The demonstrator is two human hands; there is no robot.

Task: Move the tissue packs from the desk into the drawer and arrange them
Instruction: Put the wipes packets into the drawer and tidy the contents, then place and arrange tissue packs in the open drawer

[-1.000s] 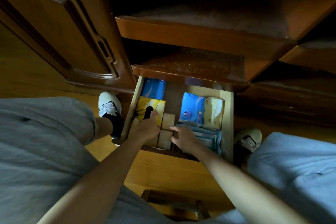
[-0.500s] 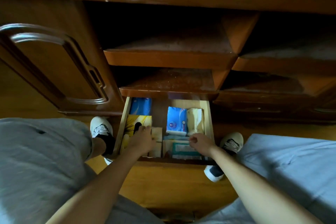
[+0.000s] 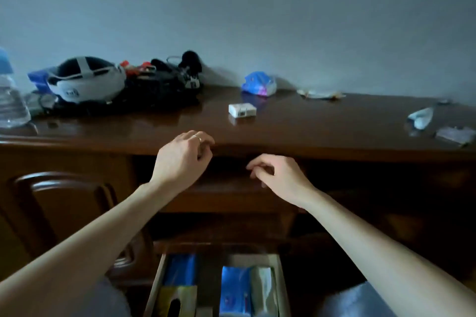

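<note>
The open drawer (image 3: 157, 278) shows at the bottom edge, with blue tissue packs (image 3: 234, 288), a pale pack (image 3: 262, 288) and a yellow pack (image 3: 177, 298) inside. On the dark wooden desk (image 3: 309, 131) lies a crumpled blue tissue pack (image 3: 258, 83) near the wall, and a flat pack (image 3: 454, 135) at the far right. My left hand (image 3: 184, 159) hovers at the desk's front edge, fingers loosely curled, holding nothing. My right hand (image 3: 279, 177) hangs just below the edge, also empty and loosely curled.
A white helmet (image 3: 86, 80) and a tangle of black cables (image 3: 164, 82) fill the desk's left rear. A water bottle (image 3: 10, 95) stands at far left. A small white box (image 3: 241, 110) sits mid-desk; a crumpled wrapper (image 3: 421, 117) lies right. A cabinet door (image 3: 67, 213) is lower left.
Both hands have left the drawer and risen to the desk's front edge, empty. The view has swung up from the drawer to the desktop and wall.
</note>
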